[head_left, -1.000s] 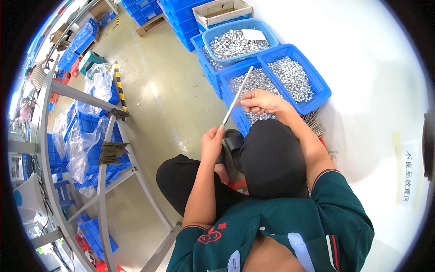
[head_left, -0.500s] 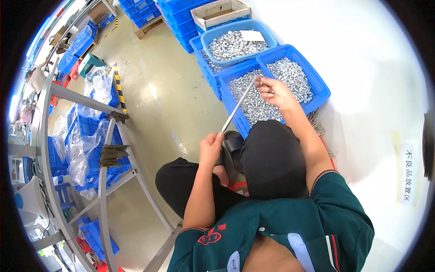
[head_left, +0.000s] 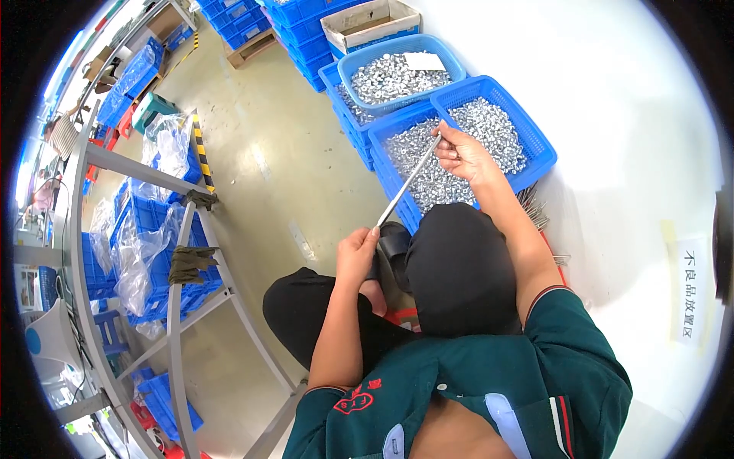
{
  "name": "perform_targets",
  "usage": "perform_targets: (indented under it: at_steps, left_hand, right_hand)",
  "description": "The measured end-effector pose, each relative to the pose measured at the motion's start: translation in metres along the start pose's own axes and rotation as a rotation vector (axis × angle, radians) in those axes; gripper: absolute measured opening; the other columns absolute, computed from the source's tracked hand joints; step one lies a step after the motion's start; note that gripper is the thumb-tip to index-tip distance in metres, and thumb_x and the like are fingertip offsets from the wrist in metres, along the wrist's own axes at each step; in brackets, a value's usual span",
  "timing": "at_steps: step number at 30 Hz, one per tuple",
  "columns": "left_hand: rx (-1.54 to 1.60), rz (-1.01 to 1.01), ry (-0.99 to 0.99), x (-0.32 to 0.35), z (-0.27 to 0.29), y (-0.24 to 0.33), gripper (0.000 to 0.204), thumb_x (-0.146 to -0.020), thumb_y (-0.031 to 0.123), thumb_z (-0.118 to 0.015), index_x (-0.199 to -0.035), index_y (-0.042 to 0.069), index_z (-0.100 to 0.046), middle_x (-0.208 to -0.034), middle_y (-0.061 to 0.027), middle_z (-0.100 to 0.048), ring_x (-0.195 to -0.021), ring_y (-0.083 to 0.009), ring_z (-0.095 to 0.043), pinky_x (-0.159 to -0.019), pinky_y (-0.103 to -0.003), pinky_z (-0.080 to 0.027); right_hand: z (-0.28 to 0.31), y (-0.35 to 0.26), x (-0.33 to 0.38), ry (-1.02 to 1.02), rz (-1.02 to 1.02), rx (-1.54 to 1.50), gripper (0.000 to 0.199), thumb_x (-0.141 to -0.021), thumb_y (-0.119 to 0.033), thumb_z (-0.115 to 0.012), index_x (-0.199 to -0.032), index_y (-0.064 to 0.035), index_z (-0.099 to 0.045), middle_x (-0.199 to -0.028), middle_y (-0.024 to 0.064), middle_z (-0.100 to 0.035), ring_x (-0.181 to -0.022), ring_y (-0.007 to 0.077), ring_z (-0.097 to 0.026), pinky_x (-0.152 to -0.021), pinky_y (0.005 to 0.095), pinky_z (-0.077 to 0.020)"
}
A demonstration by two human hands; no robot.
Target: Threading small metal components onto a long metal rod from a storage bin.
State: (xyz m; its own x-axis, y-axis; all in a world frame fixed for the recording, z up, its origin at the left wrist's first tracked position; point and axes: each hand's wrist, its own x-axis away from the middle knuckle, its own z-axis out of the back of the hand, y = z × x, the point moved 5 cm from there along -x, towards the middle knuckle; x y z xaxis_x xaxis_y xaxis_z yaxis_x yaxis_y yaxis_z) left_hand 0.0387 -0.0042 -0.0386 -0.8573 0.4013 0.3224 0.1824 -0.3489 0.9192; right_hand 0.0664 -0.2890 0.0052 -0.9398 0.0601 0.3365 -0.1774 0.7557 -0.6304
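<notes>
A thin silvery rod (head_left: 411, 177) slants between my two hands, over the edge of a blue basket of small metal nuts or fittings (head_left: 428, 183). My left hand (head_left: 356, 256) is closed around the rod's near end, beside my knee. At the far end, the fingers of my right hand (head_left: 465, 157) pinch the tip, above the loose metal parts. Whether a small part sits at that tip is hidden by my fingers.
Another blue basket (head_left: 539, 145) of shiny parts adjoins on the right, and a lighter blue tub (head_left: 459, 65) stands behind. Several metal rods (head_left: 535, 210) lie by my right leg. A grey metal frame (head_left: 174, 336) stands at left, near plastic-covered blue crates (head_left: 153, 229).
The far end of the rod has shifted slightly right and nearer to me, and the right fingers have changed position on it. My left hand has barely moved.
</notes>
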Motion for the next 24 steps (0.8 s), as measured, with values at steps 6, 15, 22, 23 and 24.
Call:
perform_targets:
  at_steps: [6, 15, 22, 23, 24]
  left_hand:
    - [-0.005, -0.027, 0.065, -0.002, 0.001, -0.004, 0.037, -0.085, 0.029, -0.054, -0.065, -0.001, -0.051, -0.049, -0.0042, -0.038, -0.049, -0.0102, -0.036, -0.046, -0.03, -0.032]
    - [0.089, 0.039, 0.119, -0.013, -0.003, 0.006, 0.037, -0.085, 0.03, -0.053, -0.064, 0.0, -0.051, -0.05, -0.0025, -0.041, -0.049, -0.0099, -0.036, -0.045, -0.029, -0.031]
    - [0.401, 0.163, 0.009, -0.008, -0.009, 0.008, 0.032, -0.088, 0.028, -0.051, -0.063, 0.007, -0.05, -0.051, 0.0058, -0.038, -0.043, -0.0037, -0.031, -0.04, -0.021, -0.024]
    - [0.399, 0.167, 0.01, -0.008, -0.008, 0.008, 0.032, -0.088, 0.028, -0.051, -0.063, 0.007, -0.05, -0.051, 0.0058, -0.038, -0.043, -0.0037, -0.031, -0.04, -0.021, -0.024]
    - [0.406, 0.169, 0.014, -0.008, -0.007, 0.008, 0.032, -0.088, 0.028, -0.051, -0.064, 0.007, -0.05, -0.052, 0.0055, -0.039, -0.043, -0.0042, -0.032, -0.041, -0.021, -0.025]
  right_hand:
    - [-0.018, -0.006, 0.003, 0.013, 0.078, 0.314, 0.016, -0.083, -0.016, -0.059, -0.086, -0.0011, -0.055, -0.06, -0.0025, -0.043, -0.044, 0.0025, -0.033, -0.036, 0.0153, -0.0241]
    - [-0.038, 0.052, 0.009, -0.195, -0.35, 0.399, 0.018, -0.085, -0.016, -0.055, -0.095, -0.0012, -0.055, -0.067, -0.0009, -0.046, -0.05, 0.0039, -0.036, -0.039, 0.0157, -0.0246]
    - [0.046, 0.057, -0.016, 0.198, -0.279, -0.013, 0.018, -0.088, -0.009, -0.047, -0.096, 0.0073, -0.05, -0.093, 0.0188, -0.057, -0.082, 0.0278, -0.061, -0.073, 0.033, -0.0541]
    - [0.047, 0.059, -0.016, 0.177, -0.285, -0.037, 0.018, -0.088, -0.007, -0.045, -0.098, 0.0077, -0.049, -0.093, 0.0189, -0.057, -0.082, 0.0279, -0.061, -0.073, 0.033, -0.0541]
    - [0.048, 0.057, -0.017, 0.164, -0.266, -0.037, 0.018, -0.088, -0.006, -0.045, -0.099, 0.0078, -0.049, -0.093, 0.0189, -0.057, -0.083, 0.0278, -0.061, -0.074, 0.0327, -0.0541]
